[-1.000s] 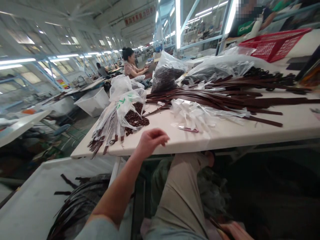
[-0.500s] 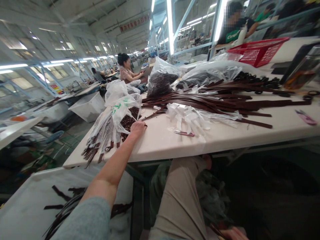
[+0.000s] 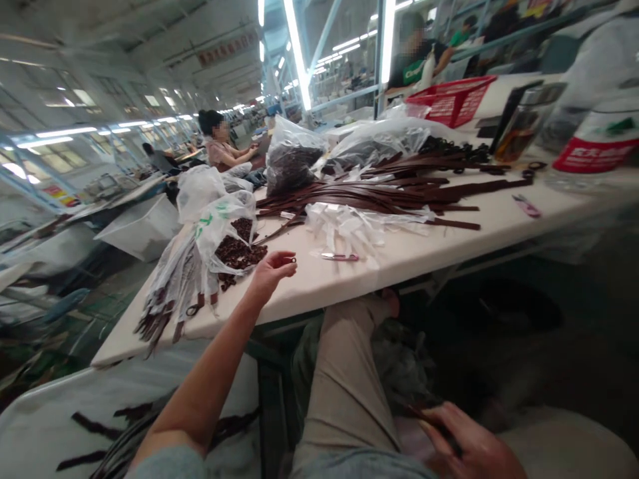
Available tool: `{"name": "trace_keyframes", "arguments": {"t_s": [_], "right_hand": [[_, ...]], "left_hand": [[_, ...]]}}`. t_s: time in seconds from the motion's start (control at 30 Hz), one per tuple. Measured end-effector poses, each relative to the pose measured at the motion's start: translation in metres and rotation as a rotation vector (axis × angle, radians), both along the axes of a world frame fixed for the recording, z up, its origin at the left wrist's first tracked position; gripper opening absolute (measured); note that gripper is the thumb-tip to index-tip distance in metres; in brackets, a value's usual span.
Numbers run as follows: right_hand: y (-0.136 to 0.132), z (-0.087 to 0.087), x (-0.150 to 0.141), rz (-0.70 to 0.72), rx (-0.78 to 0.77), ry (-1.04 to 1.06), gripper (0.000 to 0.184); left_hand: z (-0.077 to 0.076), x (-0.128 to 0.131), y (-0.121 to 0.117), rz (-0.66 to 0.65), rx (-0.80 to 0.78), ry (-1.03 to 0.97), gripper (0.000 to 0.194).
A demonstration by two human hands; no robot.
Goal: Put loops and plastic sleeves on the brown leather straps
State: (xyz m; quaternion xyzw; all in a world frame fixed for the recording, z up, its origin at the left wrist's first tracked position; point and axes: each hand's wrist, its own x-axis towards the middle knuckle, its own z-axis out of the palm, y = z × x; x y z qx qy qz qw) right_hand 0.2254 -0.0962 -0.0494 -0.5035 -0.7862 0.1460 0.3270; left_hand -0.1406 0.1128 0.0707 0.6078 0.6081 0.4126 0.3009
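Observation:
My left hand hovers over the near edge of the white table, fingers pinched on a small dark ring-shaped piece. Just left of it lies an open plastic bag spilling small brown loops. My right hand rests low on my lap beside my raised knee, fingers curled round a dark strap. A pile of long brown leather straps lies across the table's middle. Clear sleeves and a small pair of snips lie in front of them.
Bagged dark parts, a red basket and bottles stand further back. Finished strap bundles hang over the table's left edge. A white bin with straps sits lower left. Other people sit at benches behind.
My left hand reached into the bag of brown loops, then drew back towards me with a small piece pinched in its fingers. The view swung right and my right hand came into sight.

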Motion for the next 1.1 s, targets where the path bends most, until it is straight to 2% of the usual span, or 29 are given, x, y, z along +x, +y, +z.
{"name": "trace_keyframes", "arguments": {"t_s": [0.07,0.13,0.23,0.37,0.53,0.67,0.9,1.1], "right_hand": [[-0.003,0.011,-0.004,-0.066,-0.04,0.004,0.016],[-0.006,0.022,-0.008,-0.09,-0.072,0.037,0.016],[-0.011,0.038,-0.011,-0.118,-0.103,0.086,0.013],[-0.02,0.057,-0.014,-0.134,-0.146,0.157,0.01],[-0.023,0.069,-0.019,-0.084,-0.085,0.208,0.011],[-0.02,0.067,-0.022,-0.063,-0.065,0.198,0.012],[-0.022,0.056,-0.021,-0.065,-0.092,0.191,0.013],[-0.022,0.059,-0.022,-0.04,-0.046,0.128,0.016]], "left_hand": [[-0.01,0.028,-0.033,-0.083,-0.12,-0.341,0.04],[-0.023,0.057,-0.067,-0.137,-0.263,-0.533,0.036],[-0.042,0.094,-0.109,-0.218,-0.405,-0.593,0.03],[-0.055,0.125,-0.143,-0.345,-0.437,-0.442,0.023],[-0.053,0.137,-0.155,-0.534,-0.271,-0.085,0.012],[-0.05,0.139,-0.156,-0.62,-0.233,0.011,0.012],[-0.055,0.14,-0.159,-0.653,-0.254,-0.02,0.026],[-0.059,0.146,-0.164,-0.652,-0.369,-0.193,0.036]]}}
